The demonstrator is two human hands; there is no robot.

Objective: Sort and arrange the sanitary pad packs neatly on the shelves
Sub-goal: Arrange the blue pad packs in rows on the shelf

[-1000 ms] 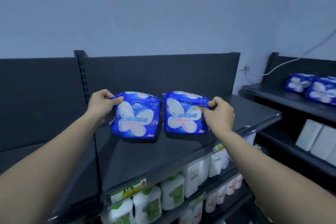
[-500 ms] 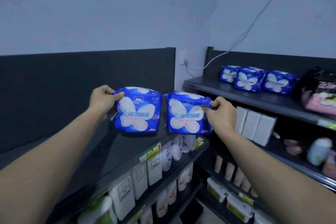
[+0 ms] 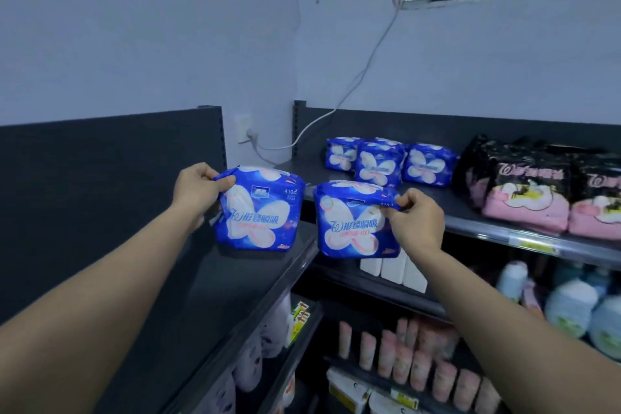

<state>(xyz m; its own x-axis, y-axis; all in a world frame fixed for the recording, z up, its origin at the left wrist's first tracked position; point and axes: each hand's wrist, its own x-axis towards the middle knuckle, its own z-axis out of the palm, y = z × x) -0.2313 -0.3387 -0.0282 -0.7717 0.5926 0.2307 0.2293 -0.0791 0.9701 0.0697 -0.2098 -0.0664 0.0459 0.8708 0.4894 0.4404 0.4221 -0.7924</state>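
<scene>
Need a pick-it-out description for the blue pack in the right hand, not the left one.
Start at the right-hand top shelf, where blue packs sit beside black-and-pink packs. Just in front of its near-left end, the right hand pinches a blue pad pack by its upper right corner. Unlike the left hand's blue pack, it hangs lower, off the dark left shelf.

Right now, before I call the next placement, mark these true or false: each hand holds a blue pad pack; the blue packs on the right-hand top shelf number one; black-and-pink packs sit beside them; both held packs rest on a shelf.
1. Each hand holds a blue pad pack. True: left hand grips the left blue pack, right hand the right blue pack.
2. One blue pack on the right-hand top shelf. False: at least three shelved blue packs.
3. Black-and-pink packs sit beside them. True.
4. Both held packs rest on a shelf. False: the right one hangs in the air beyond the shelf edge.
</scene>
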